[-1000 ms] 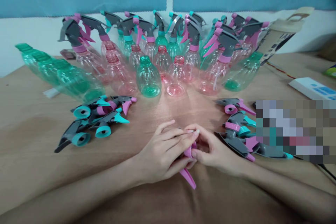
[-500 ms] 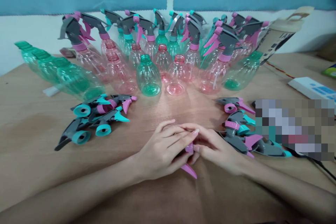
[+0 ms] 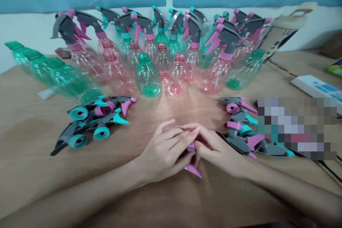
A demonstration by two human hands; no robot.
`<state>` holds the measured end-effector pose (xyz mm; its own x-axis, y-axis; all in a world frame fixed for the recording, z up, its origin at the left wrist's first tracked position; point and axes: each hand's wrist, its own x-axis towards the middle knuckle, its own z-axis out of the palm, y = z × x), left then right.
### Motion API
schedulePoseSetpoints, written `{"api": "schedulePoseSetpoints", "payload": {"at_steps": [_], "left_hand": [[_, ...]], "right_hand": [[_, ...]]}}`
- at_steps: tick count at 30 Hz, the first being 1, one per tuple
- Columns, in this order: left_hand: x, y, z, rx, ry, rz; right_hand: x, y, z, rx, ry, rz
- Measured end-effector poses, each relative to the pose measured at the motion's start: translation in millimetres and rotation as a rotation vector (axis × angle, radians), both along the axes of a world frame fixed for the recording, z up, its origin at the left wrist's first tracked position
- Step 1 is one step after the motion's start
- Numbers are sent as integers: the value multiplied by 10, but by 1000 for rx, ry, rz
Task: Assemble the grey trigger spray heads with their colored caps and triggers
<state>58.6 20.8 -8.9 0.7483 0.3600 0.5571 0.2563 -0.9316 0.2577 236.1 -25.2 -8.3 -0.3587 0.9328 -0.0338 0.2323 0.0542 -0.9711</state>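
Note:
Close together at the front middle of the table, my two hands are on a spray trigger head with a pink lever. My left hand is wrapped round its body, hiding most of it. The fingers of my right hand pinch at a small pink part of it, and their tips meet my left fingers. Beyond them stand an uncapped green bottle and an uncapped pink bottle. Loose trigger heads lie in a left pile and a right pile.
Several bottles with trigger heads fitted stand along the back. Uncapped green bottles line the left. At the right are a beige tumbler, a white box, a cable and a blurred-out patch.
The whole view has shifted slightly. Both hands keep their hold on the trigger head, whose pink lever has tilted a little; the bottles and piles stay as they were.

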Motion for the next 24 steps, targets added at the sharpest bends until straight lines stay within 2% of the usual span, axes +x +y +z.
{"api": "schedulePoseSetpoints", "payload": {"at_steps": [5,12,18,24], "left_hand": [[28,-18,-5,5,13,8],[31,-22,-19,-15,12,28],[30,-33,-7,-13,13,36],[9,11,-24,-83,-24,67]], "right_hand": [[25,3,-6,64,-119,-1],[-18,10,-21,79,-134,-35],[-63,-32,35,-92,-53,-39],[-24,-2,42,-128,-19,-46]]}}
